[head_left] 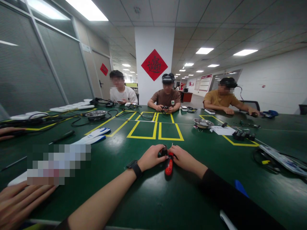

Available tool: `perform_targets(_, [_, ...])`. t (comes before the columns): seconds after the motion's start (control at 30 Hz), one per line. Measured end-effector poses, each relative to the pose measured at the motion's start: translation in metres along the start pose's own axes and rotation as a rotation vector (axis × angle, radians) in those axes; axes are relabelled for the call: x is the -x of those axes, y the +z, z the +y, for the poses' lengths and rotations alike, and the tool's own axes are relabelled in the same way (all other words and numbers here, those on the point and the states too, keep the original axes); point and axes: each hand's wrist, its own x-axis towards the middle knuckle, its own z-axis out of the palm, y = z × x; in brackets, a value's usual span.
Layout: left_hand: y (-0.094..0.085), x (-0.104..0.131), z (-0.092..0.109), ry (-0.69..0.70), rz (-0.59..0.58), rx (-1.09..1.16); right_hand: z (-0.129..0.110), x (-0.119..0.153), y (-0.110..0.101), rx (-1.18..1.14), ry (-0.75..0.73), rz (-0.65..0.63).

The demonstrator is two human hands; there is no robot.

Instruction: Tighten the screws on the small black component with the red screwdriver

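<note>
Near the middle of the green table [148, 198], my left hand [152, 156] has its fingers closed round a small black part [165, 149] with a metallic top. A dark watch is on that wrist. Just beside it, my right hand [181, 156] grips a red-handled tool [169, 166] near its upper end. The handle points toward me, close to the table surface. Both hands nearly touch, and the fingers cover much of the contact between the part and the tool.
White-and-blue gloves [94, 136], a black-handled screwdriver [62, 137] and another person's hand [26, 198] lie left. Metal bowls [96, 115] stand farther back. At right are black blocks [243, 135] and a power strip [283, 158]. Several people sit around the table.
</note>
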Motion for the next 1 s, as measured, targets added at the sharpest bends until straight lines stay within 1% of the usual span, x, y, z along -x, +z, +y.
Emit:
perform_targets(0.2, [-0.0002, -0.0004, -0.0002, -0.015, -0.016, -0.011, -0.0002, 0.0002, -0.0001, 0.011, -0.01, 0.005])
perform_targets(0.53, [0.0013, -0.0004, -0.0022, 0.013, 0.003, -0.021, 0.0032, 0.0008, 0.0023, -0.017, -0.026, 0.032])
perform_targets(1.0, [0.0006, 0.0002, -0.0008, 0.006, -0.003, -0.01, 0.0038, 0.0004, 0.0021, -0.035, -0.016, 0.02])
